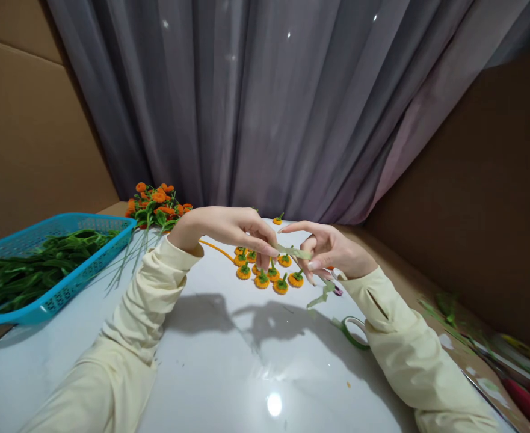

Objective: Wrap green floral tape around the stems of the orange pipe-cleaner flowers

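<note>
A strip of pale green floral tape (295,251) is stretched between my two hands above the table. My left hand (246,231) pinches its left end between thumb and fingertips. My right hand (332,249) holds the other end, with the index finger stretched out toward my left hand; a loose, crinkled tail of tape (322,296) hangs below it. Under and behind the hands stand several yellow-orange fuzzy flower heads (281,285) with short green stubs pointing up. By my right sleeve lies a green tape roll (355,334). Part of a pair of scissors (337,290) shows below my right hand.
At the left, a blue plastic basket (50,305) holds green fuzzy leaves (48,264). Behind it lies a bunch of orange flowers (159,197) with long stems. Red-handled pliers (529,406) and green scraps lie at the right. A grey curtain (274,120) hangs behind the white table (228,379).
</note>
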Demonstrator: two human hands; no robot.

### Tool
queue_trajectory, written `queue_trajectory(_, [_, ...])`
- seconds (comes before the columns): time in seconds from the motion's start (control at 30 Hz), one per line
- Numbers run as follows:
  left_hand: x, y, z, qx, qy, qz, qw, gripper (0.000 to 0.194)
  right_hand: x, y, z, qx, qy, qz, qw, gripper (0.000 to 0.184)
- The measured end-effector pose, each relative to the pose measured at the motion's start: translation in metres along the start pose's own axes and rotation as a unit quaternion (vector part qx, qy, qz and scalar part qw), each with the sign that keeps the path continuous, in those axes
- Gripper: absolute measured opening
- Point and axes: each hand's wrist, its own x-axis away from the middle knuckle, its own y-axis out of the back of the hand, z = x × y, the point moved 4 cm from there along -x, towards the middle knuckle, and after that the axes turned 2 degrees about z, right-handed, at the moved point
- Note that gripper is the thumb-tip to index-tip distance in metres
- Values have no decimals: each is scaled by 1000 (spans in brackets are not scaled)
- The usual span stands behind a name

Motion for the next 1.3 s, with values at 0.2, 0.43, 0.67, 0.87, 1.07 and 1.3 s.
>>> queue_trajectory(0.2, [8, 5, -2, 6, 8, -29, 1000, 26, -2, 3, -4, 50, -55, 8, 997, 67])
queue_trajectory(0.43, [18, 11, -6, -63, 63, -56, 994, 29, -6, 19, -16, 157, -132, -13, 979, 60])
queue_trajectory(0.67, [35, 22, -3, -139, 120, -108, 977, 31, -8, 34, -25, 215, -170, -4, 962, 47])
queue_trajectory(0.87, [49, 35, 12, -127, 178, -175, 960, 29, -7, 41, -28, 219, -181, -4, 959, 42])
queue_trajectory(1.07, [48, 41, 18, -95, 193, -232, 949, 24, -6, 37, -21, 262, -155, -15, 952, 31])
queue_trajectory(1.3, [51, 42, 18, -104, 221, -251, 937, 27, -5, 44, -21, 306, -146, -36, 940, 37])
